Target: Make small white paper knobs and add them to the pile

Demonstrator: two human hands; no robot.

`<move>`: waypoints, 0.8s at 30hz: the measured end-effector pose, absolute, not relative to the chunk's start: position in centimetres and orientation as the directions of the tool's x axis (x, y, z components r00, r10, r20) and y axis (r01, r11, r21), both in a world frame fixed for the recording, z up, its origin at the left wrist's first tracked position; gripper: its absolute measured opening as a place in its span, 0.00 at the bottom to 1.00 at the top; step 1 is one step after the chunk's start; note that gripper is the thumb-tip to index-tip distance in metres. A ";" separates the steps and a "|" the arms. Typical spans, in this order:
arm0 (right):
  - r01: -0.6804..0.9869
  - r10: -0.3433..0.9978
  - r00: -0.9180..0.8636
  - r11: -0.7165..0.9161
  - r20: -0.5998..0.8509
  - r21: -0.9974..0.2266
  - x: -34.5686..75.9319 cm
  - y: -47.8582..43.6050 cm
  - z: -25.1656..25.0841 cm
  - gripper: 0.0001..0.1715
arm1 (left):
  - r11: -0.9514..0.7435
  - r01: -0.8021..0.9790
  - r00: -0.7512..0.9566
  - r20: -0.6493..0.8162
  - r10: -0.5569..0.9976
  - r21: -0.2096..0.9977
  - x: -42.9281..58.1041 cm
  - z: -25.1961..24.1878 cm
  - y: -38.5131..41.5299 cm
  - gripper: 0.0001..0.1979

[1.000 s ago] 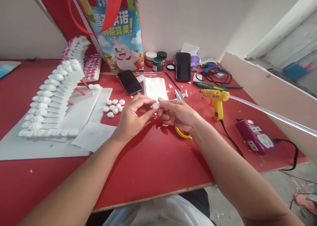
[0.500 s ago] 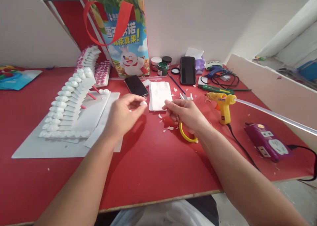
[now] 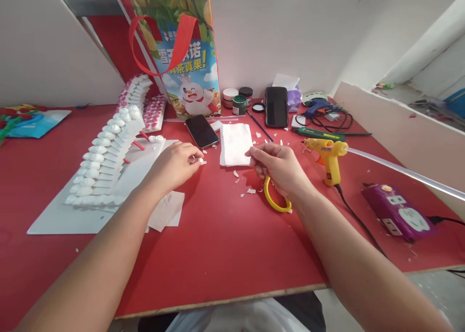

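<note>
My left hand (image 3: 175, 166) is closed in a pinch on a small white wad (image 3: 201, 161), held low over the red table at the right of a white board (image 3: 47, 220). My right hand (image 3: 278, 165) hovers at the right edge of a stack of white paper (image 3: 236, 145), thumb and fingers pressed together. Whatever may be between those fingertips is too small to make out. Yellow-handled scissors (image 3: 271, 198) lie partly under that hand, their blades hidden. On the board stands a curved, stepped white piece (image 3: 109, 150) edged with rounded white lumps.
A yellow glue gun (image 3: 329, 155) with a long clear stick and a purple power strip (image 3: 397, 211) sit at right. Behind are a phone (image 3: 202, 131), paint jars (image 3: 239, 104), a black case (image 3: 276, 106) and a printed bag (image 3: 189, 55). Paper scraps (image 3: 251, 191) dot the table.
My left hand has moved left and down towards the table with the white wad. My right hand has shifted slightly right. The view has tilted a little.
</note>
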State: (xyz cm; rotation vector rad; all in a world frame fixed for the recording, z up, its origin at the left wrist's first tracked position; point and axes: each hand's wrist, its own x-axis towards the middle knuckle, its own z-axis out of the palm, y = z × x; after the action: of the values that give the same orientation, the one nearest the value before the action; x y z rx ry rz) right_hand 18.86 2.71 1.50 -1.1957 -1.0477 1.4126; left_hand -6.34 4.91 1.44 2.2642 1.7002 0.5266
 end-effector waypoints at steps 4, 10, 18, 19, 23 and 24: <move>-0.150 0.990 0.003 -0.140 -0.143 -0.979 19.1 2.9 1.8 0.11 | -0.442 0.874 0.408 0.190 0.893 0.201 -6.7 0.0 5.7 0.12; -0.141 0.991 -0.005 -0.131 -0.132 -0.981 19.1 2.9 1.5 0.11 | -0.423 0.855 0.376 0.204 0.904 0.301 -5.7 -0.1 5.9 0.10; -0.130 0.993 0.014 -0.118 -0.121 -0.985 19.1 3.0 1.5 0.12 | 0.037 0.657 -0.065 0.007 0.998 0.753 -6.3 1.0 5.5 0.15; -0.129 0.994 0.022 -0.105 -0.109 -0.986 19.1 3.0 1.4 0.11 | -0.011 0.679 -0.034 0.046 0.998 0.735 -6.6 0.9 5.5 0.14; -0.167 0.997 0.031 -0.061 -0.068 -0.984 19.0 3.0 1.1 0.10 | -0.367 0.850 0.287 0.250 0.925 0.379 -7.2 0.1 5.6 0.09; -0.191 0.997 0.016 -0.065 -0.070 -0.979 19.1 3.0 1.0 0.14 | -0.419 0.861 0.352 0.258 0.900 0.288 -7.1 -0.2 5.7 0.11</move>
State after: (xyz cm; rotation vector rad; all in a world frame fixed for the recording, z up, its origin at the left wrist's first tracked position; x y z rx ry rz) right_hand 19.07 3.03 1.04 -1.1253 -1.0177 1.3264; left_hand -7.14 5.68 -0.18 2.4976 1.6330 0.5798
